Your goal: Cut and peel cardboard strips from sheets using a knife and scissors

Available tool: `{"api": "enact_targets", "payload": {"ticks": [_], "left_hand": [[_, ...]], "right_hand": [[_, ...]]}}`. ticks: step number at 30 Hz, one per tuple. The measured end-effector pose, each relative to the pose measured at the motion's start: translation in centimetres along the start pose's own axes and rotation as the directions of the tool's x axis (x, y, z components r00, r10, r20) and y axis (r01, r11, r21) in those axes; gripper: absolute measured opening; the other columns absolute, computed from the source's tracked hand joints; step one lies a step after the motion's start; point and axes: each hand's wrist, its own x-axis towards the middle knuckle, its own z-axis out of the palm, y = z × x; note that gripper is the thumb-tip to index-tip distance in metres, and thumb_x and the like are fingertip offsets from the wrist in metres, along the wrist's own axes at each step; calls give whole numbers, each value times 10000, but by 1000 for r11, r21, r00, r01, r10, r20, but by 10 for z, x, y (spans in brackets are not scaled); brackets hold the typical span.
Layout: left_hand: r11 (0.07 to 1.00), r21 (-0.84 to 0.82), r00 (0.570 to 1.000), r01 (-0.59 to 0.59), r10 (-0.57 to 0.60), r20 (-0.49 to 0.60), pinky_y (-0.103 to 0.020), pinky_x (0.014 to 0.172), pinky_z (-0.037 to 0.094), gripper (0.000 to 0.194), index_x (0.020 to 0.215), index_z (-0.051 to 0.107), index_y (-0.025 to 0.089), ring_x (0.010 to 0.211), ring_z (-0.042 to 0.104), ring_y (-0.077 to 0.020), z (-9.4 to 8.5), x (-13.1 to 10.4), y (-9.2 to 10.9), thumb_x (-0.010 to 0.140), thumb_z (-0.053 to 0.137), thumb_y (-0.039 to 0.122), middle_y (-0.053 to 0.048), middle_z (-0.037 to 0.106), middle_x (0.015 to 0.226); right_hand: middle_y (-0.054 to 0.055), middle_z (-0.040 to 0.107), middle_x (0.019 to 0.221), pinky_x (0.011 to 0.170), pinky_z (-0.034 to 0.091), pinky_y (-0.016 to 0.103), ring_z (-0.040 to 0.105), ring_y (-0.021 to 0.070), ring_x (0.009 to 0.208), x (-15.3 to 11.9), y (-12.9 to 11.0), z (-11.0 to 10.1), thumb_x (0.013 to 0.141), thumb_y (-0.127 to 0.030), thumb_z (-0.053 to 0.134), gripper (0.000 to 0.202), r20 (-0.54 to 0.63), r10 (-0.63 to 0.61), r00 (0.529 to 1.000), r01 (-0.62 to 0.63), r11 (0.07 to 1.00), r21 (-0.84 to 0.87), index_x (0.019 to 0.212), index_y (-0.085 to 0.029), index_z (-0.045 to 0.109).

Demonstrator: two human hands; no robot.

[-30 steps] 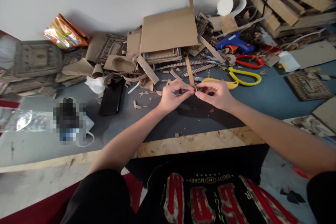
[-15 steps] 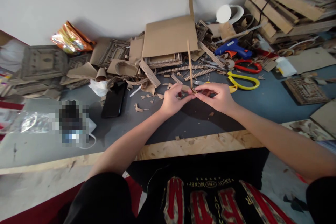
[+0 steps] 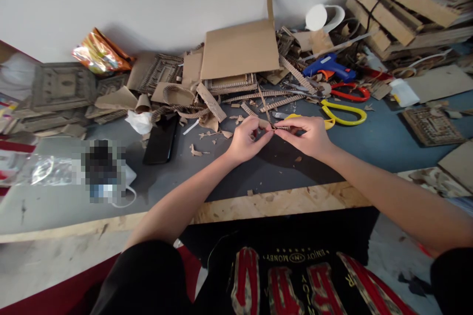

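Between my two hands is a thin cardboard strip (image 3: 265,107), its long free end pointing up and away toward the pile at the back. My left hand (image 3: 247,139) pinches the strip's near end between thumb and fingers. From the other side, my right hand (image 3: 305,135) grips the same end, where a short folded or corrugated part shows between the fingertips. The fingertips of both hands nearly meet and hide part of it. Just beyond my right hand lie scissors with yellow handles (image 3: 345,113). Small cardboard scraps (image 3: 197,150) lie left of my hands.
A cardboard sheet (image 3: 240,51) rests on a corrugated frame behind my hands. To the right are a blue glue gun (image 3: 330,67), red-handled scissors (image 3: 351,92) and a white bottle (image 3: 404,92). A black phone (image 3: 160,140) lies left. Stacked cardboard pieces (image 3: 414,15) fill the back right.
The strip's free end has tipped lower and to the left, and now looks shorter in view. Both hands stay in nearly the same place, still pinching it.
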Motion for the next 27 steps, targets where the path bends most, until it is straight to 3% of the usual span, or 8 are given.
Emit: {"api": "enact_targets", "payload": {"ticks": [6,12,15,21,27], "left_hand": [[998,31,999,-47,47,0,-243,628,452,61,853,655,168,681,542,-118,0,-1,3,840,669,225,-8,665,730],[996,72,998,-57,58,-4,-266,682,471,93,827,657,169,720,569,-126,0,0,3,891,609,216,-17,664,739],[995,51,996,-91,92,-23,-268,694,471,86,834,653,173,740,572,-126,0,0,3,893,614,221,-17,665,747],[997,15,996,-71,72,-59,-250,651,430,100,829,609,165,711,509,-118,-1,-1,3,905,589,227,-14,618,751],[990,-138,996,-24,35,81,-289,766,444,225,835,580,165,826,537,-149,-4,1,-5,949,528,351,-43,600,814]], "right_hand": [[13,755,781,540,506,268,608,113,528,-1,2,0,845,-312,653,164,-25,-127,992,124,989,-79,900,-227,782],[8,761,811,558,513,285,608,119,531,0,2,0,844,-301,637,172,-3,-138,990,137,985,-105,914,-249,785],[22,762,804,542,523,279,621,122,524,-1,-2,2,833,-261,633,178,-61,-140,988,132,984,-124,924,-215,779],[67,752,1003,639,575,276,712,187,865,-2,-5,4,809,-216,645,307,-158,-247,956,226,964,-140,1108,-183,705],[51,740,938,737,585,297,705,178,846,2,3,3,788,-149,639,160,-70,-324,943,311,938,-153,932,-188,695]]}}
